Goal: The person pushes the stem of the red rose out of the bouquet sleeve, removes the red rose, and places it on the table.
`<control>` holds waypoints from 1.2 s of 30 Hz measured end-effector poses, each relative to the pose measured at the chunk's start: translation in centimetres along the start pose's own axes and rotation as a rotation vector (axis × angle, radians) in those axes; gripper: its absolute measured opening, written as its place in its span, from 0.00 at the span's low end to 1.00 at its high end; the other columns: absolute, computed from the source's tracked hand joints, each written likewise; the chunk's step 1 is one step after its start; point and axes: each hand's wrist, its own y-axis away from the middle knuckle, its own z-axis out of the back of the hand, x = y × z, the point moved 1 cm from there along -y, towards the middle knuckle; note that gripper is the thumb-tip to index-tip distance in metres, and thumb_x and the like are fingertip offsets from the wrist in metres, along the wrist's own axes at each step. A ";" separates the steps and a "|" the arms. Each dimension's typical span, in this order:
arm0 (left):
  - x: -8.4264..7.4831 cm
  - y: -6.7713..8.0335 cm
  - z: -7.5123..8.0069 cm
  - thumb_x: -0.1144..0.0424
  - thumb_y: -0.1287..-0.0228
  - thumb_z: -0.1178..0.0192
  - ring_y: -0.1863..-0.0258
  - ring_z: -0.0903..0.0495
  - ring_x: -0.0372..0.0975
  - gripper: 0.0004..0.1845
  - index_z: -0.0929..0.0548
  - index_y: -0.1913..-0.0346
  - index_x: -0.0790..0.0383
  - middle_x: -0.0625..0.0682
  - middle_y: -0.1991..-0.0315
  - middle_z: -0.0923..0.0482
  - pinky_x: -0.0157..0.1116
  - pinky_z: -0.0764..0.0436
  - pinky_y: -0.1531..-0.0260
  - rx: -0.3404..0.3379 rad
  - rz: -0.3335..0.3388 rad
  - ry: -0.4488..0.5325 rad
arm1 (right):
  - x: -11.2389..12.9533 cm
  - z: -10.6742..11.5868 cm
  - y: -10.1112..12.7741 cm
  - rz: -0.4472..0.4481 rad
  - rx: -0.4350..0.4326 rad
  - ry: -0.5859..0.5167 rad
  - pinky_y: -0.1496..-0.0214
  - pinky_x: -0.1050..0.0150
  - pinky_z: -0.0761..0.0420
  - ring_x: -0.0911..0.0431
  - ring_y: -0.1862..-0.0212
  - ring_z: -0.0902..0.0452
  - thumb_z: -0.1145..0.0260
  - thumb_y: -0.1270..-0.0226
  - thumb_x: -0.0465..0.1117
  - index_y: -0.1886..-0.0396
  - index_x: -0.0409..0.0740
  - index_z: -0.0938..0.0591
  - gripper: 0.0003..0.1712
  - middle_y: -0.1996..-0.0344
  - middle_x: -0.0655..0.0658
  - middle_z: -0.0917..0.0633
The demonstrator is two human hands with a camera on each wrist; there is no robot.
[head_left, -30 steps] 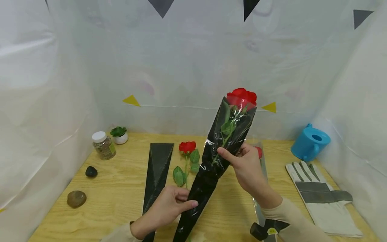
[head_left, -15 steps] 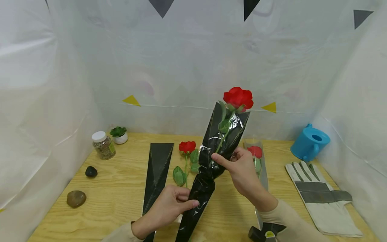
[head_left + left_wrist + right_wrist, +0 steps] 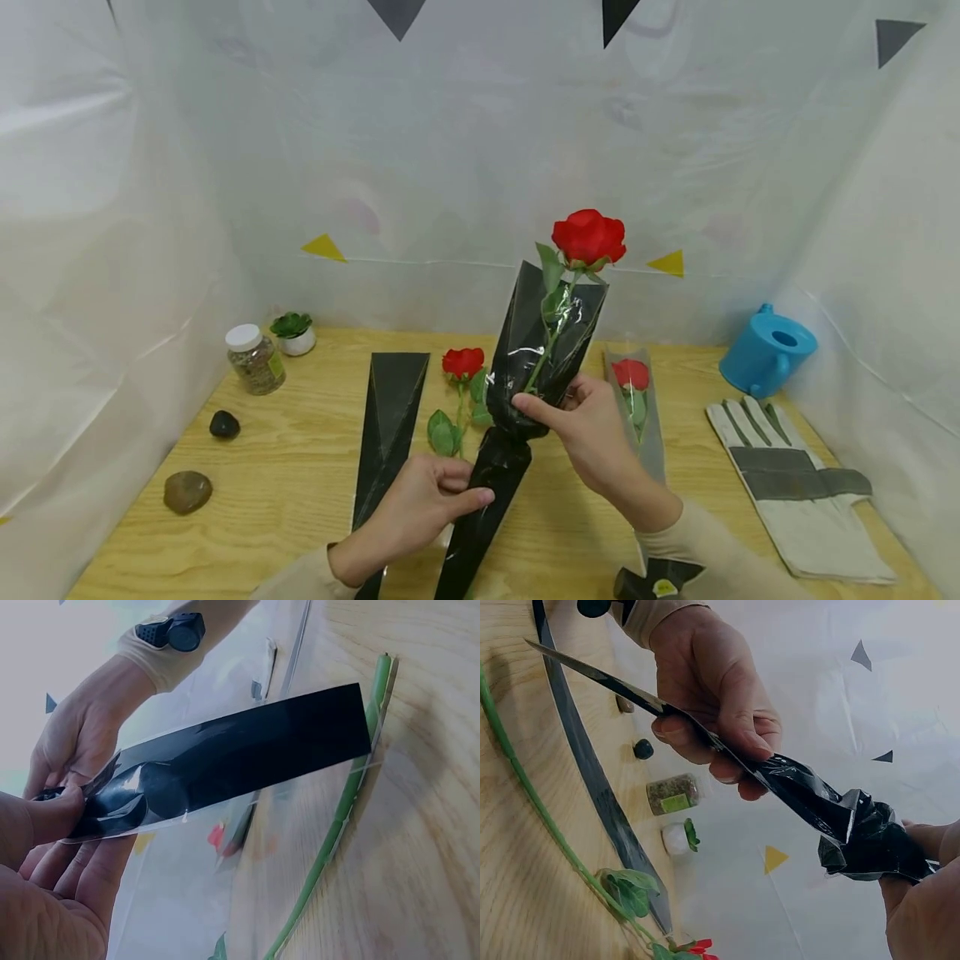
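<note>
**Black flower sleeve held at two points, crumpled in between**

Landmark: the black flower sleeve [image 3: 506,387], held in the air over the wooden table [image 3: 300,467]. Clear front, red rose [image 3: 588,237] inside, bloom standing clear of the mouth.

Long axis: tilted, wide mouth up, away and to the right; narrow end down toward the person and leftward. The rose stem runs along the same line down to the right thumb; below that, can't tell.

Left hand [image 3: 423,504]: pinches the narrow lower part, thumb in front, fingers curled behind, no slack gap. Right hand [image 3: 588,433]: thumb across the front, fingers curled behind, gripping just above the crumple. Right is nearer the mouth and bloom, so any move along the axis at that end likely hinges on it. Whether it grips stem or only film isn't visible.

Left of the held sleeve, on the table: a loose rose [image 3: 462,364], just beside it; further out, a flat black sleeve [image 3: 390,433]. Right of it: a grey-backed wrapped rose [image 3: 632,375], partly behind the right arm.
</note>
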 end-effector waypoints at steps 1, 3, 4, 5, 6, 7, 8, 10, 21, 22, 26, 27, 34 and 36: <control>0.0 0.0 0.0 0.58 0.38 0.30 0.84 0.55 0.35 0.30 0.43 0.83 0.59 0.42 0.83 0.55 0.35 0.47 0.81 -0.003 -0.003 -0.002 | -0.1 -0.1 0.1 -0.002 -0.001 0.004 0.58 0.59 0.18 0.50 0.60 0.16 0.22 0.44 0.37 0.54 0.32 0.17 0.21 0.62 0.40 0.13; 0.0 -0.1 0.0 0.58 0.38 0.30 0.84 0.54 0.35 0.30 0.43 0.83 0.60 0.42 0.84 0.54 0.35 0.47 0.81 -0.007 -0.007 -0.006 | -0.3 -0.2 0.1 0.002 0.005 -0.003 0.58 0.59 0.18 0.50 0.60 0.15 0.22 0.44 0.36 0.54 0.31 0.17 0.20 0.62 0.39 0.13; 0.0 -0.1 0.0 0.59 0.38 0.30 0.84 0.54 0.35 0.30 0.43 0.83 0.60 0.42 0.84 0.54 0.34 0.47 0.81 -0.008 -0.009 -0.009 | -0.4 -0.3 0.2 0.003 0.014 -0.019 0.56 0.58 0.18 0.49 0.59 0.15 0.23 0.43 0.35 0.53 0.31 0.18 0.20 0.62 0.39 0.13; 0.0 -0.2 0.0 0.59 0.38 0.30 0.84 0.54 0.35 0.30 0.43 0.83 0.60 0.42 0.84 0.54 0.34 0.47 0.81 -0.011 -0.010 -0.011 | -0.5 -0.4 0.2 0.001 0.024 -0.032 0.55 0.57 0.18 0.48 0.58 0.15 0.23 0.43 0.34 0.52 0.31 0.18 0.21 0.61 0.39 0.13; -0.1 -0.2 0.0 0.59 0.38 0.30 0.84 0.54 0.35 0.30 0.43 0.83 0.60 0.42 0.84 0.54 0.34 0.46 0.81 -0.013 -0.011 -0.014 | -0.5 -0.5 0.3 0.000 0.036 -0.045 0.54 0.57 0.18 0.48 0.57 0.15 0.24 0.42 0.34 0.51 0.30 0.19 0.21 0.61 0.38 0.13; -0.1 -0.2 0.0 0.59 0.38 0.30 0.84 0.54 0.35 0.30 0.42 0.83 0.60 0.42 0.84 0.54 0.34 0.46 0.81 -0.014 -0.013 -0.013 | -0.5 -0.5 0.3 -0.001 0.043 -0.051 0.54 0.56 0.18 0.48 0.57 0.15 0.24 0.42 0.33 0.51 0.30 0.19 0.21 0.61 0.38 0.13; -0.1 -0.3 0.0 0.59 0.38 0.30 0.84 0.54 0.35 0.30 0.42 0.83 0.61 0.42 0.84 0.54 0.34 0.46 0.81 -0.015 -0.015 -0.012 | -0.5 -0.6 0.4 -0.002 0.045 -0.053 0.54 0.56 0.18 0.49 0.57 0.15 0.24 0.42 0.33 0.51 0.29 0.19 0.20 0.61 0.38 0.13; -0.1 -0.4 0.0 0.59 0.39 0.30 0.84 0.54 0.35 0.30 0.42 0.83 0.61 0.42 0.84 0.54 0.34 0.46 0.81 -0.015 -0.018 -0.003 | -0.4 -0.5 0.4 -0.005 0.036 -0.038 0.58 0.59 0.18 0.52 0.62 0.16 0.24 0.42 0.34 0.55 0.29 0.19 0.19 0.65 0.39 0.13; -0.1 -0.3 0.1 0.58 0.38 0.30 0.85 0.56 0.36 0.29 0.41 0.82 0.61 0.43 0.84 0.53 0.36 0.47 0.81 0.064 0.004 0.072 | 0.2 0.3 0.2 -0.002 0.011 0.045 0.74 0.66 0.30 0.60 0.79 0.33 0.21 0.45 0.38 0.71 0.34 0.19 0.15 0.83 0.49 0.22; 0.0 -0.3 0.2 0.58 0.38 0.30 0.85 0.56 0.36 0.29 0.42 0.82 0.61 0.43 0.84 0.54 0.36 0.47 0.81 0.068 0.002 0.067 | 0.3 0.3 0.2 -0.001 0.014 0.043 0.74 0.66 0.31 0.60 0.79 0.34 0.21 0.45 0.38 0.70 0.34 0.19 0.15 0.83 0.49 0.22; 0.2 -0.1 0.3 0.57 0.38 0.30 0.86 0.56 0.36 0.30 0.42 0.83 0.60 0.42 0.85 0.54 0.35 0.47 0.82 0.084 -0.010 0.050 | 0.6 0.5 0.1 -0.006 0.020 0.044 0.70 0.66 0.26 0.60 0.76 0.29 0.22 0.44 0.39 0.63 0.33 0.16 0.15 0.76 0.45 0.15; 0.3 -0.1 0.3 0.56 0.38 0.30 0.86 0.56 0.35 0.30 0.42 0.83 0.60 0.42 0.85 0.54 0.35 0.47 0.82 0.087 -0.013 0.045 | 0.7 0.5 0.0 -0.004 0.020 0.039 0.68 0.65 0.24 0.60 0.74 0.25 0.22 0.44 0.38 0.62 0.32 0.16 0.16 0.74 0.44 0.14; 1.0 0.3 0.1 0.57 0.39 0.30 0.85 0.55 0.35 0.31 0.43 0.84 0.60 0.43 0.85 0.54 0.34 0.48 0.81 0.103 -0.021 0.049 | 1.3 1.0 -0.3 0.017 0.003 -0.034 0.60 0.63 0.19 0.57 0.65 0.18 0.23 0.43 0.33 0.60 0.30 0.15 0.14 0.68 0.44 0.13; 1.1 0.5 0.1 0.57 0.39 0.30 0.85 0.55 0.35 0.31 0.43 0.84 0.61 0.43 0.85 0.54 0.34 0.48 0.81 0.108 -0.023 0.052 | 1.4 1.1 -0.5 0.030 -0.001 -0.048 0.60 0.63 0.19 0.58 0.66 0.19 0.24 0.43 0.32 0.62 0.32 0.15 0.11 0.69 0.45 0.13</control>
